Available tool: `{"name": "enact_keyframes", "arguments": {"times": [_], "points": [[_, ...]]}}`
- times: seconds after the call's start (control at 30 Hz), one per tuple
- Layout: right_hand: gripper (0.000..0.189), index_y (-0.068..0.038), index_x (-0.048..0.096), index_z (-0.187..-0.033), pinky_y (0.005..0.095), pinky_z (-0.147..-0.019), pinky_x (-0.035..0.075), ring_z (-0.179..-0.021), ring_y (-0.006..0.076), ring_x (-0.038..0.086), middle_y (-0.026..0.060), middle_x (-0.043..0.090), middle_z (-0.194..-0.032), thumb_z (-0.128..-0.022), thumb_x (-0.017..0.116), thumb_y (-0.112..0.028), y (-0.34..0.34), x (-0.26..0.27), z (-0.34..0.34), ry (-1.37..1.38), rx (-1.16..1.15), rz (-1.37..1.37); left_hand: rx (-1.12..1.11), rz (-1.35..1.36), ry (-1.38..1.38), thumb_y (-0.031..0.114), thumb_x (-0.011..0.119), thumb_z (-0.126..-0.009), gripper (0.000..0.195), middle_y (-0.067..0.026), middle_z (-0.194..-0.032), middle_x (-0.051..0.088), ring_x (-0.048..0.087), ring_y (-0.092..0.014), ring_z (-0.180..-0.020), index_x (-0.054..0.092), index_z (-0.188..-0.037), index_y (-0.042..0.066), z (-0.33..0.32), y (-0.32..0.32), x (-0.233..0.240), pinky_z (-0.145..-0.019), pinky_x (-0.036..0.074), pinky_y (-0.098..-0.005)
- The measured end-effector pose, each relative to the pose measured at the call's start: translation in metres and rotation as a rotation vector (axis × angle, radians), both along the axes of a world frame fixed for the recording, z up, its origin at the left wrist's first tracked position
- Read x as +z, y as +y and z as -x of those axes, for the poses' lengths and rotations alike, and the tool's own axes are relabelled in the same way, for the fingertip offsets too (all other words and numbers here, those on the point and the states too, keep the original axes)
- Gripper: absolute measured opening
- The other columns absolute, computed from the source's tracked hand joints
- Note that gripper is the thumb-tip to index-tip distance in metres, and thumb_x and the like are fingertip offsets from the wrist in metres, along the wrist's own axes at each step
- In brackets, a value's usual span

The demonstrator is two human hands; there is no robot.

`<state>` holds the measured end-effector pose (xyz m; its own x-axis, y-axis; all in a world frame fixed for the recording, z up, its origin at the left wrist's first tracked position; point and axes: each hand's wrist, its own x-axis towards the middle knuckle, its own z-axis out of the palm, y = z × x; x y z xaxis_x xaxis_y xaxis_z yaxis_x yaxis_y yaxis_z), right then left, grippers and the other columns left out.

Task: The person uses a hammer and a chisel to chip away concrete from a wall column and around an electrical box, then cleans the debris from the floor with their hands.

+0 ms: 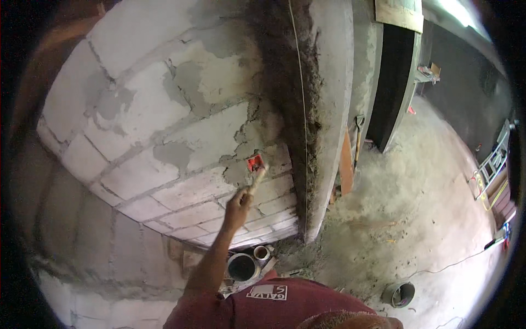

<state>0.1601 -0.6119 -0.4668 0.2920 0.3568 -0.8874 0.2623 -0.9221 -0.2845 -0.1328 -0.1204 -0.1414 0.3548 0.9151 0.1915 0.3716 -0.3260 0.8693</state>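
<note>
My left hand (239, 205) reaches up to a block wall (193, 181) and grips a pale, stick-like tool (258, 181), too blurred to name exactly. The tool's far end is at the lower right edge of a red electrical box (255, 163) set in the wall. Whether it touches the box I cannot tell. Around the box are rough patches of grey mortar (237, 172). Out of view is my right hand; the maroon shirt (304, 302) fills the bottom of the picture.
A taut string (303, 94) runs down beside a concrete column (328, 103). Below the wall stand a dark-mouthed bucket (241, 267) and a smaller round container (261, 252). A shovel (357, 142) leans behind the column. On the floor lies another bucket (402, 295); a ladder (495, 158) is far right.
</note>
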Motion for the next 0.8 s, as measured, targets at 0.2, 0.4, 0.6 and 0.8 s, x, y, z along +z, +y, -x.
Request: {"name": "enact_keyframes", "arguments": {"times": [0.2,0.4,0.6,0.8], "points": [[0.031,0.000,0.067,-0.106,0.0401,-0.066,0.052,-0.071,0.0226,0.064,0.0120,0.068,-0.082,-0.090,0.070,-0.027,0.032,0.024,-0.001,-0.070,-0.024,-0.108,0.033,-0.292,-0.110,0.043,0.053,-0.102,0.050,-0.0007,-0.080,0.062,0.051,-0.007,-0.063,0.059,-0.131,0.002,-0.005,0.049,0.155,-0.058,0.046,-0.0264],[0.031,0.001,0.066,-0.106,0.0395,-0.064,0.051,-0.066,0.0212,0.062,0.0116,0.067,-0.077,-0.091,0.070,-0.026,0.088,0.094,0.016,-0.158,-0.215,-0.402,0.017,-0.480,-0.156,0.038,0.059,-0.099,0.050,-0.0030,-0.083,0.061,0.055,-0.011,-0.071,0.060,-0.131,0.000,-0.004,0.079,0.266,-0.062,0.046,-0.0287],[0.035,0.003,0.062,-0.105,0.0353,-0.063,0.052,-0.067,0.0171,0.061,0.0106,0.065,-0.081,-0.086,0.073,-0.024,0.131,0.178,0.035,-0.092,-0.409,-0.940,0.035,-0.611,-0.330,0.043,0.066,-0.095,0.050,-0.0031,-0.090,0.064,0.055,-0.011,-0.073,0.064,-0.118,-0.001,0.004,0.089,0.341,-0.061,0.045,-0.0276],[0.040,0.004,0.061,-0.103,0.0370,-0.066,0.049,-0.070,0.0184,0.059,0.0127,0.065,-0.083,-0.086,0.072,-0.030,0.160,0.185,0.032,-0.168,-0.536,-1.076,0.003,-0.582,-0.217,0.040,0.067,-0.094,0.042,-0.0030,-0.082,0.061,0.051,-0.011,-0.064,0.065,-0.109,0.001,0.006,0.105,0.343,-0.056,0.041,-0.0263]]}}
